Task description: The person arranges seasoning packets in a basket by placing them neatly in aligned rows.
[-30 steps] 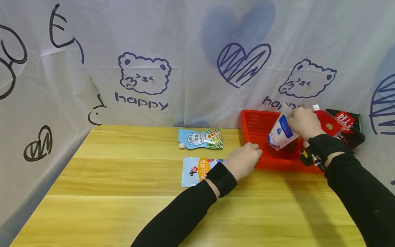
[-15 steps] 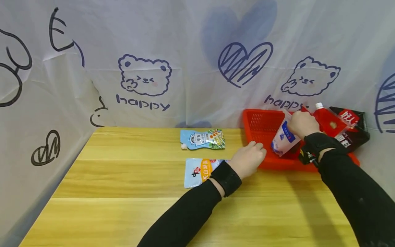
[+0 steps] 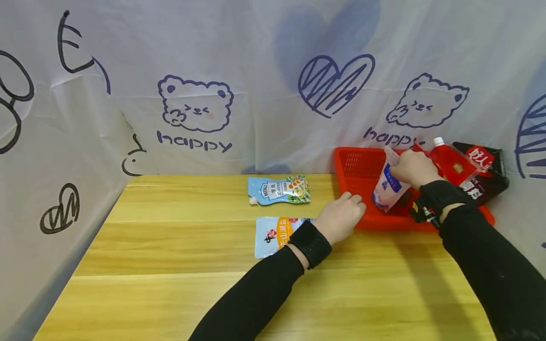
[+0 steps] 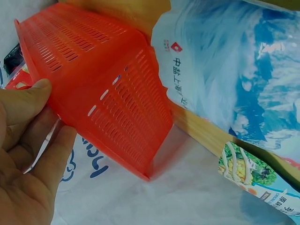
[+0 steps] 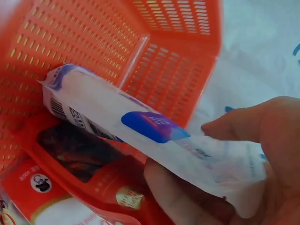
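My left hand [image 3: 342, 219] grips the front left part of the rim of a red plastic basket [image 3: 357, 179]. In the left wrist view its thumb lies over the edge of the basket [image 4: 84, 70], with the fingers on the other side. Inside the basket, a white pouch with a blue label [image 3: 389, 186] stands tilted, its top end between the thumb and fingers of my right hand [image 3: 413, 166]. The right wrist view shows the white pouch [image 5: 108, 105] lying against a red packet with a dark window [image 5: 79, 150].
A red spouted pouch [image 3: 454, 166] and a black packet [image 3: 486, 175] lean at the basket's right end. Left of the basket, a light-blue Heinz pouch [image 3: 279, 190] and a blue-and-orange bag [image 3: 268, 235] lie flat on the wooden table [image 3: 170, 246]. A printed cloth [image 3: 264, 118] hangs behind.
The right hand has shifted slightly left relative to the basket and the white pouch has settled lower in it. The left hand keeps hold of the rim.
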The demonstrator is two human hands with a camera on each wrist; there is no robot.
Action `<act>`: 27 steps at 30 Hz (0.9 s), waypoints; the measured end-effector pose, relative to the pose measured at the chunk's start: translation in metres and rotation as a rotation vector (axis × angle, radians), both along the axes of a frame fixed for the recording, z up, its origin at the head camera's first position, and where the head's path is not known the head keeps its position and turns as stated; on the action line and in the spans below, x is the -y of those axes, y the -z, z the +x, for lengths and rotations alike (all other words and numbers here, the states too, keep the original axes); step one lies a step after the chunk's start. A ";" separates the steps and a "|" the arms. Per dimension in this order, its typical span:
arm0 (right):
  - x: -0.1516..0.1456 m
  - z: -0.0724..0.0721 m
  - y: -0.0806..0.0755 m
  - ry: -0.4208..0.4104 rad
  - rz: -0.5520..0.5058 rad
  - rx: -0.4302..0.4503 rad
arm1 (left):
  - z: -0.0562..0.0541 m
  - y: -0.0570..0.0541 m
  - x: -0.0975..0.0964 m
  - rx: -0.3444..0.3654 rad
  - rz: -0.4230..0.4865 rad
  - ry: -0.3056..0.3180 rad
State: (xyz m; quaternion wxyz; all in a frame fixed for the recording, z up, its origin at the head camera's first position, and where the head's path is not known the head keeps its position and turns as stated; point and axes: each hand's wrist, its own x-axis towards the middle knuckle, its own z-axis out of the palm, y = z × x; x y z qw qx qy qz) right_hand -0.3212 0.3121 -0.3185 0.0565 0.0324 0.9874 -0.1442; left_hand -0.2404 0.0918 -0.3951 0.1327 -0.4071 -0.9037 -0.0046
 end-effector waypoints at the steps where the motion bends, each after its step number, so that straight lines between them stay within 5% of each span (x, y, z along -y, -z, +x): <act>1: -0.001 0.003 -0.001 -0.003 -0.001 -0.013 | 0.000 0.001 -0.001 0.000 0.003 0.003; 5: 0.002 0.018 -0.003 0.019 -0.005 -0.141 | -0.002 0.005 -0.001 -0.003 0.011 0.014; 10: 0.019 0.048 -0.001 0.044 -0.060 -0.418 | -0.003 0.007 0.001 0.000 0.049 0.021; 16: 0.042 0.087 0.030 -0.069 -0.145 -0.714 | -0.003 0.010 0.006 0.042 0.157 0.016; 21: 0.046 0.107 0.067 -0.134 -0.201 -0.797 | -0.002 0.011 0.006 0.073 0.229 0.000; 27: 0.046 0.120 0.100 -0.195 -0.231 -0.767 | 0.000 0.015 0.010 0.093 0.258 0.004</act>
